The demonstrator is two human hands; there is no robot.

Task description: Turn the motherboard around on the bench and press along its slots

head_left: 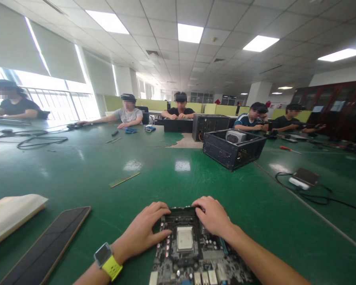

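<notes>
My left hand [142,227] and right hand [213,215] at the far corners of a motherboard [185,261].
I see the left hand spread, fingertips at the board's far left corner, thumb apart on its left edge; the right hand curls over the far right corner, and I cannot tell whether it pinches. The board lies on the near side of the green surface [157,162], its square processor [184,238] between my hands. Outward, a dark slab [47,247] lies toward the surface's near left corner, a thin strip [124,180] lies ahead, and an open computer case [218,152] stands toward the far edge.
</notes>
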